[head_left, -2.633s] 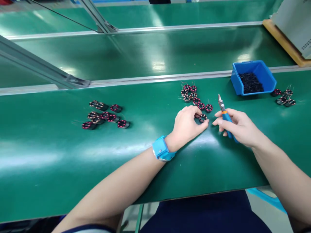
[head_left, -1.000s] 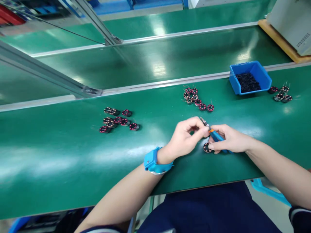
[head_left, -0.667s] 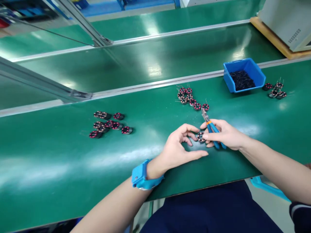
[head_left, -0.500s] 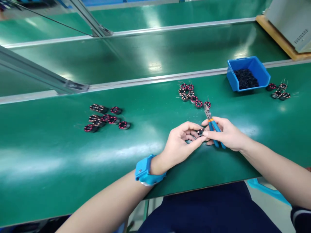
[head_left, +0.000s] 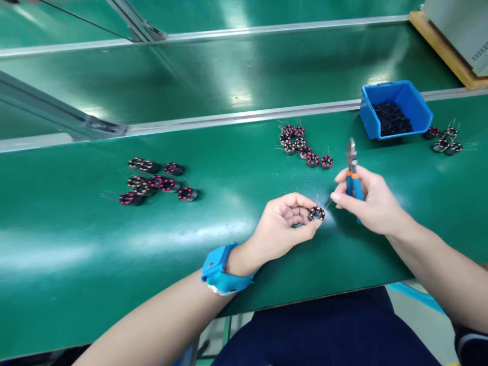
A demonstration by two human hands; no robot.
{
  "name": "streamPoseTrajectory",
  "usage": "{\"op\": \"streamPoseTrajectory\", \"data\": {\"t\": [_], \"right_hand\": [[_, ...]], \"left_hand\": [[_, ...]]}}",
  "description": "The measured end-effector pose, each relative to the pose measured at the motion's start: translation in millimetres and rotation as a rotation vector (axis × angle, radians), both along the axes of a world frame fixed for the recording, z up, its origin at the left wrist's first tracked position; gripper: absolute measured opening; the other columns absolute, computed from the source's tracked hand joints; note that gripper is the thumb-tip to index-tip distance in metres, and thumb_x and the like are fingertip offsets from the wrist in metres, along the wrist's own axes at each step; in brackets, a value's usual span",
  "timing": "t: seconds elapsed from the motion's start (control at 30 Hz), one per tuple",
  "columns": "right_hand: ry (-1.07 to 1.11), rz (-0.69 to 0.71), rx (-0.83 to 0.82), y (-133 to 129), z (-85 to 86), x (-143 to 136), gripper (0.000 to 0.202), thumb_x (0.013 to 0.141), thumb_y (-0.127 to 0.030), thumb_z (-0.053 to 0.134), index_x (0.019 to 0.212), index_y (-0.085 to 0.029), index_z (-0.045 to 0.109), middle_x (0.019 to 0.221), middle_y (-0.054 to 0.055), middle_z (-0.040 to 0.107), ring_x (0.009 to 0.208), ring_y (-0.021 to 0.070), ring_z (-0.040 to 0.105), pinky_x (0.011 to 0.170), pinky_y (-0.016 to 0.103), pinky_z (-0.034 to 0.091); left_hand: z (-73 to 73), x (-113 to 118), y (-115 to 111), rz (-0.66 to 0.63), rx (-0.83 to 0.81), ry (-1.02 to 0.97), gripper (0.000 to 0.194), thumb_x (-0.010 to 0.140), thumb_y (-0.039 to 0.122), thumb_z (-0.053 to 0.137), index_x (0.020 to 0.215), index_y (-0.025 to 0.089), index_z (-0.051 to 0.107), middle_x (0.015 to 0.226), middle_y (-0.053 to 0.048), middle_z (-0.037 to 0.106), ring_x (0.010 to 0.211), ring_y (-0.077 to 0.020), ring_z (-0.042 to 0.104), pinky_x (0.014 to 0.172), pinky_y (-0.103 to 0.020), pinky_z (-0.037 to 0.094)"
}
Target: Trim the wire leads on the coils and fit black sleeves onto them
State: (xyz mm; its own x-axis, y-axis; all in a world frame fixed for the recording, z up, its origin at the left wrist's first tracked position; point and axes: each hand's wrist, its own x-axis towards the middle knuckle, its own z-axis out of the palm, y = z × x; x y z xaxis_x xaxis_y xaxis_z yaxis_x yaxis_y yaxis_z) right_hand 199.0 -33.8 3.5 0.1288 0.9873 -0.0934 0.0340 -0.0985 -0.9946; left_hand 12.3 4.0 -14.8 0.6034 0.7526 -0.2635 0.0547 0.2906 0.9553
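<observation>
My left hand [head_left: 287, 226] pinches a small black ring-shaped coil [head_left: 316, 213] with copper-coloured windings and thin wire ends standing up from it. To its right, my right hand [head_left: 366, 201] is wrapped round blue-and-orange-handled cutters [head_left: 354, 178], their metal jaws pointing away from me. My right thumb and fingertip are close to a thin wire end beside the coil. Beyond my hands, several similar coils [head_left: 300, 143] with pink or copper windings stand grouped on the green table [head_left: 229, 203].
Several more coils [head_left: 168, 184] lie at the left. A blue bin [head_left: 421, 114] of black pieces stands at the back right, with several coils [head_left: 453, 148] beside it. A metal rail [head_left: 229, 116] runs along the back. A grey box [head_left: 457, 30] rests on a wooden board.
My right hand has moved right, away from the coil, with the cutters now more upright. My left hand still holds the coil, which shows more fully. The view has shifted slightly.
</observation>
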Motion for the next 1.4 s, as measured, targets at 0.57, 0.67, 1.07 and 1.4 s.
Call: {"op": "streamPoseTrajectory", "data": {"t": [0.57,0.67,1.07,1.4], "right_hand": [[0.072,-0.019,-0.076,3.2,3.2,-3.3,0.041,0.062,-0.028,0.081,0.092,-0.018,0.055,0.076,-0.001,0.064,0.059,0.0086,0.054,0.058,0.025,0.046],[0.115,0.098,-0.127,3.6,0.1,-14.1,0.039,0.064,-0.026,0.079,0.092,-0.018,0.054,0.074,-0.002,0.063,0.062,0.0097,0.056,0.060,0.025,0.047],[0.087,0.276,-0.297,5.0,12.0,28.3,0.034,0.073,-0.028,0.073,0.102,-0.016,0.060,0.078,0.002,0.066,0.058,0.0101,0.057,0.054,0.024,0.047],[0.077,0.752,-0.543,8.0,10.8,26.1,0.035,0.080,-0.033,0.068,0.110,-0.014,0.064,0.083,0.005,0.068,0.063,0.0105,0.061,0.052,0.019,0.049]], "left_hand": [[0.4,-0.2,3.2,-0.027,0.001,-0.095,0.032,0.066,0.013,0.076,0.086,0.014,0.051,0.077,0.000,0.063,0.061,-0.0057,0.058,0.058,-0.017,0.050],[2.8,0.5,3.4,-0.040,0.003,-0.097,0.032,0.065,0.012,0.076,0.086,0.015,0.051,0.073,0.003,0.061,0.060,-0.0057,0.058,0.057,-0.017,0.049],[8.8,-14.8,14.2,-0.127,-0.214,-0.065,0.035,0.065,0.014,0.079,0.095,0.012,0.059,0.070,0.002,0.062,0.062,-0.0071,0.059,0.059,-0.018,0.053],[10.7,-37.6,26.1,-0.305,-0.228,-0.048,0.029,0.070,0.018,0.077,0.098,0.014,0.069,0.075,0.000,0.063,0.060,-0.0090,0.062,0.063,-0.025,0.059]]}}
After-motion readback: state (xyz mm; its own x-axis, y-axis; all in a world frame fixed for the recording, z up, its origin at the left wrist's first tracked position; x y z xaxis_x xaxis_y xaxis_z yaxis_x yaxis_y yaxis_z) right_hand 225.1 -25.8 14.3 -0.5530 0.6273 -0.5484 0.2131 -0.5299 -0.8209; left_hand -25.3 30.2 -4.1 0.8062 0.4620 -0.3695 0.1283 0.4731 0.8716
